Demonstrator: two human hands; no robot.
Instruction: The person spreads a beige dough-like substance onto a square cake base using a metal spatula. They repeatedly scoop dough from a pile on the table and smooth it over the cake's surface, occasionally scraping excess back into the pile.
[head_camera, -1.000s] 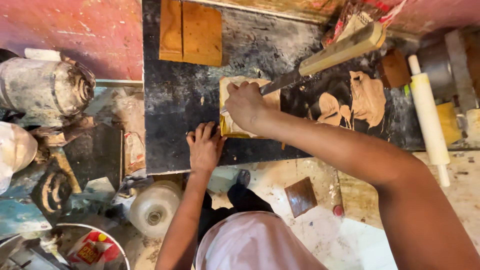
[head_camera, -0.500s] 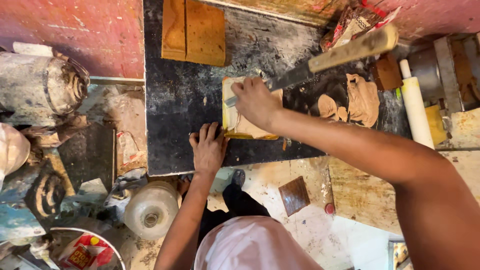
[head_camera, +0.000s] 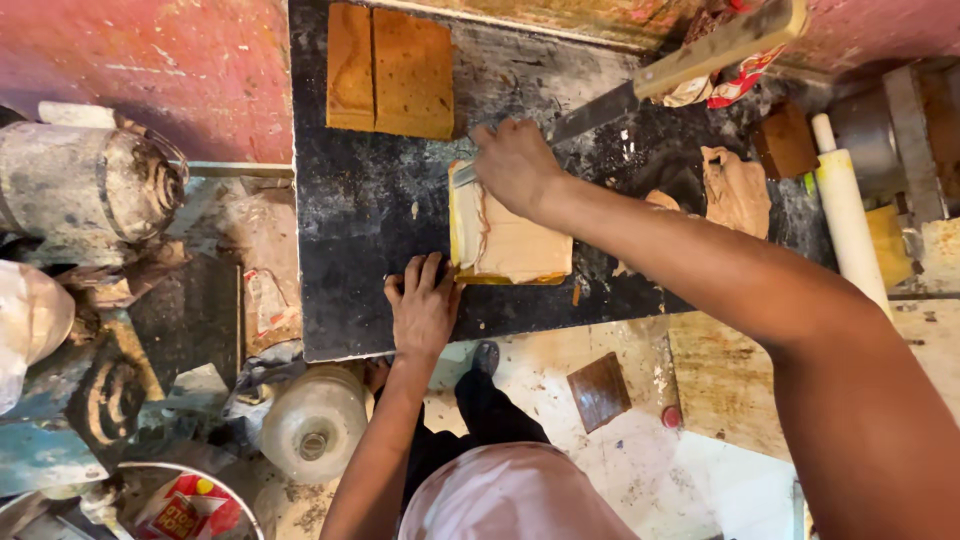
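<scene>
A yellow sponge slab (head_camera: 515, 250) with a pale brown top lies on the black counter (head_camera: 370, 220). My right hand (head_camera: 515, 165) rests on the slab's far edge, fingers curled over the blade of a long knife (head_camera: 600, 110). The knife's wooden handle (head_camera: 720, 45) sticks out to the upper right. My left hand (head_camera: 425, 310) lies flat on the counter at the slab's near left corner, fingertips against its side. It holds nothing.
Two brown cake slabs (head_camera: 390, 70) sit at the counter's back. Brown trimmed crusts (head_camera: 735, 190), a brown block (head_camera: 785, 140) and a white rolling pin (head_camera: 845, 215) lie to the right. A metal drum (head_camera: 95, 195), white jar (head_camera: 315, 420) and bucket (head_camera: 195, 505) crowd the left.
My right hand and the knife have moved from the middle of the slab to its far edge. My left hand has stayed at the near left corner.
</scene>
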